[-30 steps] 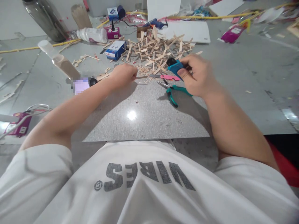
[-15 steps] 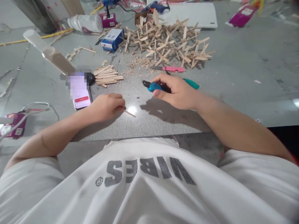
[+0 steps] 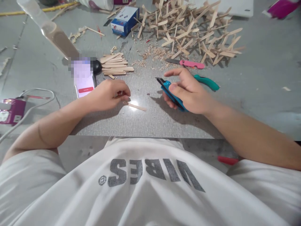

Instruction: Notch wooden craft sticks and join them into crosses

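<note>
A short wooden craft stick (image 3: 138, 107) juts out from the bent fingertips of my left hand (image 3: 113, 94), low over the table. My right hand (image 3: 185, 91) grips a blue utility knife (image 3: 174, 99), its dark blade end pointing up and left; the index finger is lifted off it. Just behind that hand lies a tool with a teal curved handle (image 3: 208, 82), partly hidden. Beyond my left hand, a bunch of flat craft sticks (image 3: 117, 66) rests on the table beside a black rounded object (image 3: 96, 66).
At the back is a big heap of crossed sticks (image 3: 183, 28), with wood shavings (image 3: 155, 53) and a pink-handled folding knife (image 3: 191, 64) before it. A blue-white box (image 3: 125, 21), a phone (image 3: 86, 84) and a purple device with a white cable (image 3: 14, 110) are on the left.
My right hand has turned the utility knife, so its long side and blade end now show, and the index finger has lifted. The view has tilted down. My left hand stays by the stick.
</note>
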Available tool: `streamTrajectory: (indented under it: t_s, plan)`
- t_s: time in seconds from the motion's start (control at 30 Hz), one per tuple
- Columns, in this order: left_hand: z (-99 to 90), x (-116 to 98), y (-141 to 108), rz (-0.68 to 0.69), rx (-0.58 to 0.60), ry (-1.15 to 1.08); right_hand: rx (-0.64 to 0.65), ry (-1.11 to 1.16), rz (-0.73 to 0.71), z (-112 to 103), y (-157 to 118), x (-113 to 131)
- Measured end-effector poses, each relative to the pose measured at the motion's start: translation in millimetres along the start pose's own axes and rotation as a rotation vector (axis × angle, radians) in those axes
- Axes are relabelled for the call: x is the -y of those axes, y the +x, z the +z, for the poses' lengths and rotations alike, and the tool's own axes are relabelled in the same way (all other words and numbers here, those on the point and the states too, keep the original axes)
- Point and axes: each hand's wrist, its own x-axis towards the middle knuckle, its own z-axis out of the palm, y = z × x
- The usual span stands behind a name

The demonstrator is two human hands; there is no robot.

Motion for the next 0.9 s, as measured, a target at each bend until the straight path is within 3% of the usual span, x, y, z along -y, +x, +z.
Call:
streamTrajectory:
  t_s: [0.17,0.37,0.67,0.9]
  plan:
    - [0.4,0,-8,0.08,0.107,0.061,-0.043,0.065,0.06,0,0,-5]
    - [15.5,5,-14,0.16,0.043,0.007,-0.062,0.128,0.116,1,0,-6]
    - [24.5,3,-11,0.199,-0.001,0.105,0.119,0.189,0.114,10,-3,1]
    - [24.1,3,-6,0.188,0.005,0.085,0.199,0.27,0.121,14,-3,-9]
